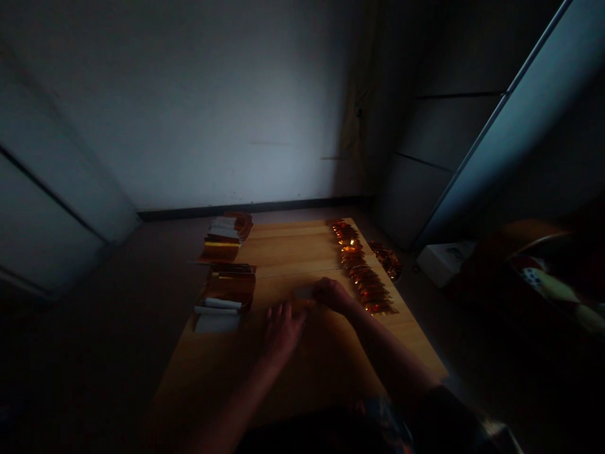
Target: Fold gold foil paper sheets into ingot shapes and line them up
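My left hand [283,326] lies low over the wooden table, fingers stretched forward and slightly apart, at the near edge of a thin flat piece. Just beyond it, my right hand [331,294] is closed, its fingertips at a small pale sheet [302,293]. The dim light hides the sheet's exact kind and how far it runs under the fingers. Left of my hands are overlapping stacks of amber and white flat pieces [227,287]. A long row of shiny amber foil-like pieces [362,268] runs along the table's right side.
The pale wooden table [288,243] faces a white wall [265,126]. More shiny amber pieces [386,260] are in a heap beyond its right edge. Farther right are a white box [444,261] and a dark rounded object with patterned items [543,277]. The room is dim.
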Available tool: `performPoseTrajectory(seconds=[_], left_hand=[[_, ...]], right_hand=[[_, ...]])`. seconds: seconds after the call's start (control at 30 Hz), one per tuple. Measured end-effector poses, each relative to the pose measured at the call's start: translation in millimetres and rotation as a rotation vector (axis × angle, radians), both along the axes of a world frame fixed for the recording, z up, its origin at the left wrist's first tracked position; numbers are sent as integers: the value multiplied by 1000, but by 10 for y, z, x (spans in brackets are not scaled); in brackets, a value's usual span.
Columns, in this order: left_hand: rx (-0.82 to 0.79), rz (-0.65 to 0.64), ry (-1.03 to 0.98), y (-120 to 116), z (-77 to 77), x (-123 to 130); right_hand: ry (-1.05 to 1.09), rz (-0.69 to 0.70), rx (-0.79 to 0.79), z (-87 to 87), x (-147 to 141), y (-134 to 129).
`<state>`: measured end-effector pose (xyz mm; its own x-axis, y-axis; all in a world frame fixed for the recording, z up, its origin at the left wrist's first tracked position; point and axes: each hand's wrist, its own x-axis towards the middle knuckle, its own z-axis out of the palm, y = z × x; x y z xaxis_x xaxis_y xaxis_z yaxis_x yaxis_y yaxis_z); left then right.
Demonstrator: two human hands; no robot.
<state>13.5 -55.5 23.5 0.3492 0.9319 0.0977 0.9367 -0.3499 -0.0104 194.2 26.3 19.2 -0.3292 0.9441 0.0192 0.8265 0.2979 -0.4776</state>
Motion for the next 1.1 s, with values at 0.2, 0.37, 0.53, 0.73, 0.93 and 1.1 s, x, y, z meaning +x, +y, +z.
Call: performPoseTrajectory(seconds=[0.2, 0.37, 0.53, 0.73, 0.93, 1.1], left_hand=[[35, 7, -32, 19, -115, -5], [32, -1, -3, 19, -90, -2], [10, -2, 17, 9, -45, 3], [-14, 8, -47, 30, 14, 0], [-26, 19, -165, 205, 60, -69], [-44, -26, -348, 379, 6, -114]], right_hand=[[-62, -42, 12, 36, -69, -78], [-33, -54, -16, 23, -49, -61], [19, -20, -8, -20, 38, 21], [-86, 99, 83, -15, 46, 31], [-244, 127, 180, 97, -50, -305], [-297, 95, 141, 185, -156, -608]])
